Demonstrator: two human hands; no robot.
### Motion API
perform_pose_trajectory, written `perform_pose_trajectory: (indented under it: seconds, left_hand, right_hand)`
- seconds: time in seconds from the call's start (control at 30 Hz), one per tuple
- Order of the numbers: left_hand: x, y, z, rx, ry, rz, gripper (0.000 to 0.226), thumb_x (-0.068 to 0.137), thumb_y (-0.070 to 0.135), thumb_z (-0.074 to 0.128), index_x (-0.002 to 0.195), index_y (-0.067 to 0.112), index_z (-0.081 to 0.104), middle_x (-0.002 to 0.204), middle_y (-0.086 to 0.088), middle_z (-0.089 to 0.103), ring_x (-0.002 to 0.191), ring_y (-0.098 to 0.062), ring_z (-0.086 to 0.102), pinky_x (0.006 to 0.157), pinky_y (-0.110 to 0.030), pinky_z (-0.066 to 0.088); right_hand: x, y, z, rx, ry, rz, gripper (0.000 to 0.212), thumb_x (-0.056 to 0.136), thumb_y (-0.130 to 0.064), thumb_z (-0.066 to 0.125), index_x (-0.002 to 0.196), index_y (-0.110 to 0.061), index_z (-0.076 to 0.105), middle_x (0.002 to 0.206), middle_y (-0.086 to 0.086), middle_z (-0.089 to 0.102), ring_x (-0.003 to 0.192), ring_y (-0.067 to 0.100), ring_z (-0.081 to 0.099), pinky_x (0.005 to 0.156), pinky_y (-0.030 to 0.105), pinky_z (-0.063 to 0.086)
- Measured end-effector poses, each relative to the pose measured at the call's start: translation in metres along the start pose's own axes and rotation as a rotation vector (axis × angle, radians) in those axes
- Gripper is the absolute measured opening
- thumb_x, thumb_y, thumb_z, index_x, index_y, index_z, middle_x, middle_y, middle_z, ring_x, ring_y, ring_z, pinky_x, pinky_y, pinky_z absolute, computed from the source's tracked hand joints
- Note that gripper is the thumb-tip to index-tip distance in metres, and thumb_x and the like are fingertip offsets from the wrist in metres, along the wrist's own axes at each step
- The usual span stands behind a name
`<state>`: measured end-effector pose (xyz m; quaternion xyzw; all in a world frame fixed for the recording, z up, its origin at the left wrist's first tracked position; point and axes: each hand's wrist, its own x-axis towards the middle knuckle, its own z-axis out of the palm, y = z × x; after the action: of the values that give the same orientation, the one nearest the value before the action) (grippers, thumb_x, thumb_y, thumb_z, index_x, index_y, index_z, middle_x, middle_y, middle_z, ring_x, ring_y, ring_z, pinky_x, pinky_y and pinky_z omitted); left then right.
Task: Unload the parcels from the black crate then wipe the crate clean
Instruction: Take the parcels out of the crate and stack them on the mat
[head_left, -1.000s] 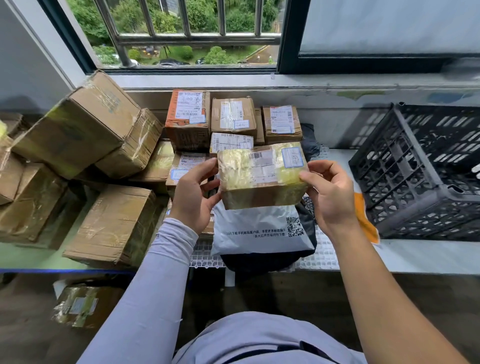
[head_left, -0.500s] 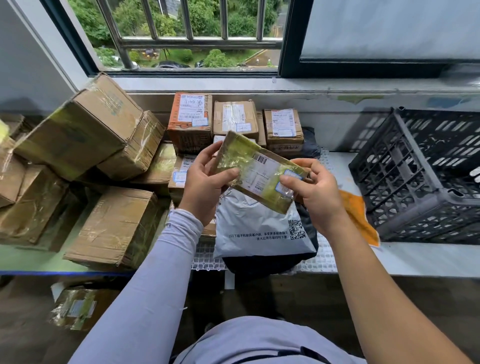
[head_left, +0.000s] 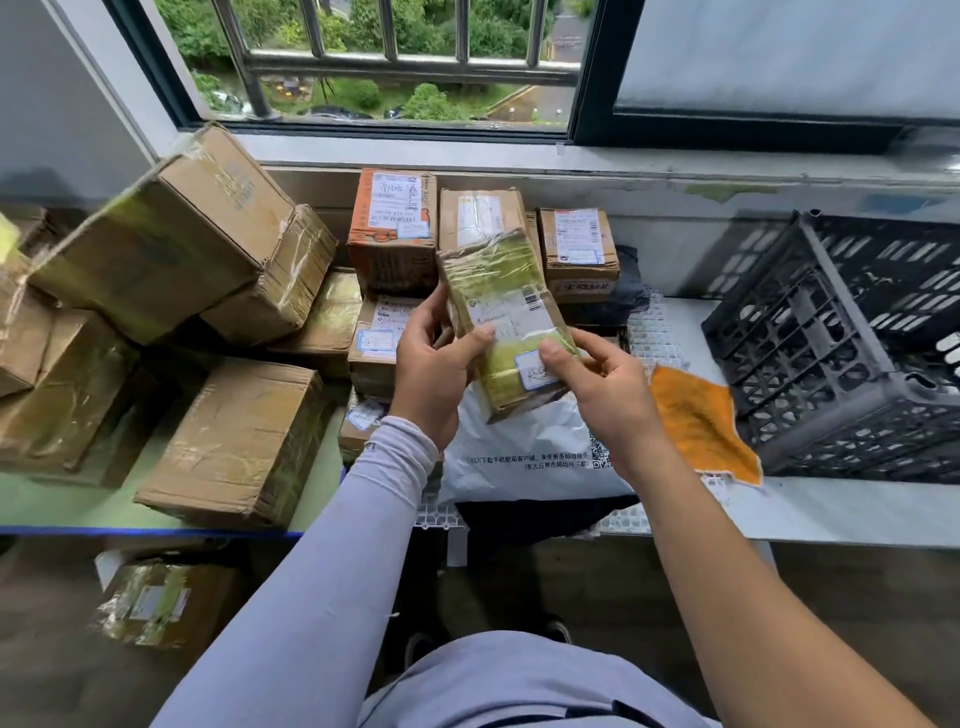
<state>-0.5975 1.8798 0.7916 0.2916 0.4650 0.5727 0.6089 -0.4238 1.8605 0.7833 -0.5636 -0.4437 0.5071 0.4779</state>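
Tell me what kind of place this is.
Probably a makeshift parcel sorting spot by an upper-floor window, not a proper warehouse. Taped cardboard parcels with shipping labels are piled on a shelf under the barred window, beside a black crate and an orange cloth.

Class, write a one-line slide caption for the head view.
Both hands, left hand and right hand, hold a taped parcel above sorted boxes; black crate beside orange cloth.
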Motion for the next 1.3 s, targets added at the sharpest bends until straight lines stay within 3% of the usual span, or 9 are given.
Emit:
perform_pose_trajectory:
  seconds: [0.1,0.3,0.4,0.57,0.7,0.8,0.9,1.13,1.3]
  left_hand:
    - [0.000,0.002,-0.008,-0.003,-0.053,-0.026,0.065,0.094,-0.009,0.062,0.152,0.016,0.047,0.131,-0.004,0.069,0.119,-0.024,0.068,0.096,-0.045,0.059]
    - [0.007,0.017,-0.030,0.060,-0.134,-0.011,0.065,0.098,-0.008,0.054,0.155,0.020,0.042,0.146,-0.004,0.060,0.130,-0.025,0.061,0.106,-0.048,0.053]
    - [0.013,0.025,-0.044,0.060,-0.149,-0.019,0.065,0.099,-0.008,0.052,0.157,0.020,0.040,0.148,-0.005,0.058,0.132,-0.026,0.060,0.104,-0.047,0.055]
    - [0.015,0.021,-0.056,0.068,-0.026,-0.035,0.060,0.091,0.006,0.069,0.148,0.010,0.049,0.142,-0.013,0.061,0.124,-0.029,0.065,0.098,-0.047,0.058]
    - [0.007,0.005,-0.054,0.066,-0.015,-0.108,0.039,0.096,-0.001,0.064,0.134,0.003,0.058,0.123,-0.018,0.072,0.110,-0.034,0.072,0.087,-0.045,0.062]
    - [0.010,0.004,-0.051,0.085,-0.076,-0.122,0.042,0.097,0.002,0.064,0.138,0.008,0.060,0.124,-0.013,0.072,0.110,-0.032,0.072,0.090,-0.046,0.062]
    - [0.016,0.008,-0.046,0.072,-0.131,-0.146,0.047,0.097,0.000,0.063,0.142,0.013,0.057,0.124,-0.010,0.073,0.101,-0.025,0.075,0.078,-0.038,0.064]
    - [0.037,0.004,-0.024,0.050,-0.256,-0.180,0.061,0.097,-0.003,0.061,0.151,0.021,0.050,0.126,-0.007,0.073,0.107,-0.028,0.074,0.081,-0.041,0.063]
    - [0.070,-0.003,0.016,0.080,-0.294,-0.135,0.073,0.090,-0.005,0.068,0.154,0.021,0.045,0.126,-0.013,0.073,0.108,-0.031,0.073,0.082,-0.040,0.062]
  right_hand:
    - [0.000,-0.001,0.012,-0.001,-0.005,-0.006,0.021,0.095,-0.027,0.074,0.114,-0.022,0.067,0.108,0.009,0.074,0.096,0.020,0.073,0.075,0.031,0.059]
    - [0.000,-0.002,0.046,0.013,-0.057,0.014,0.023,0.100,-0.017,0.065,0.116,-0.030,0.055,0.120,0.010,0.069,0.106,0.025,0.070,0.081,0.040,0.063]
    - [-0.002,-0.003,0.061,0.029,-0.058,0.003,0.025,0.102,-0.017,0.064,0.119,-0.030,0.053,0.123,0.007,0.067,0.108,0.023,0.069,0.078,0.033,0.062]
    - [-0.002,-0.004,0.073,0.034,-0.034,0.034,0.046,0.104,-0.018,0.061,0.144,-0.031,0.042,0.126,0.004,0.066,0.106,0.018,0.071,0.080,0.035,0.063]
    - [-0.003,-0.001,0.075,0.031,0.020,0.109,0.053,0.106,-0.019,0.056,0.155,-0.028,0.038,0.125,-0.001,0.068,0.102,0.015,0.073,0.088,0.044,0.062]
    - [0.000,-0.002,0.072,0.006,0.030,0.115,0.050,0.105,-0.015,0.055,0.152,-0.029,0.044,0.126,-0.003,0.069,0.102,0.011,0.073,0.085,0.034,0.062]
    - [0.006,-0.007,0.071,-0.004,0.039,0.081,0.044,0.102,-0.006,0.054,0.134,-0.036,0.056,0.115,-0.009,0.073,0.097,0.007,0.073,0.075,0.023,0.059]
    - [0.031,-0.018,0.057,-0.051,0.091,0.052,0.047,0.096,-0.005,0.057,0.136,-0.031,0.060,0.115,-0.008,0.074,0.105,0.013,0.072,0.083,0.031,0.061]
    - [0.070,-0.030,0.029,-0.004,0.096,0.055,0.056,0.098,-0.006,0.059,0.149,-0.026,0.048,0.126,-0.004,0.070,0.108,0.014,0.071,0.082,0.029,0.061]
